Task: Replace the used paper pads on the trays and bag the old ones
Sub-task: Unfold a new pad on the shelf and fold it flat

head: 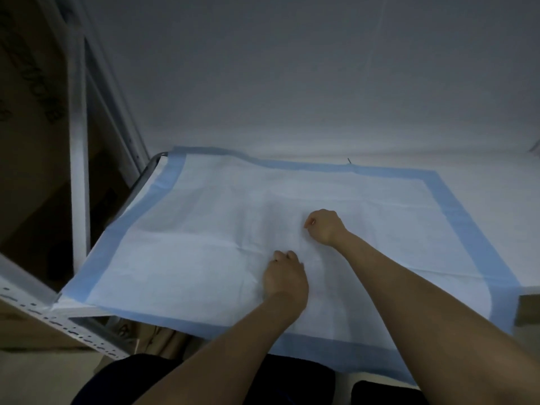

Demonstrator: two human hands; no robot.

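Laying of the clean-looking pad [204, 229] over the tray [145, 174] seems underway, left hand [285, 277] and right hand [323, 226] curled at its middle, whether pinching it I cannot tell; next, square its edges.

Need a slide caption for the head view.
Left hand and right hand rest on a blue-edged white pad spread over a tray.
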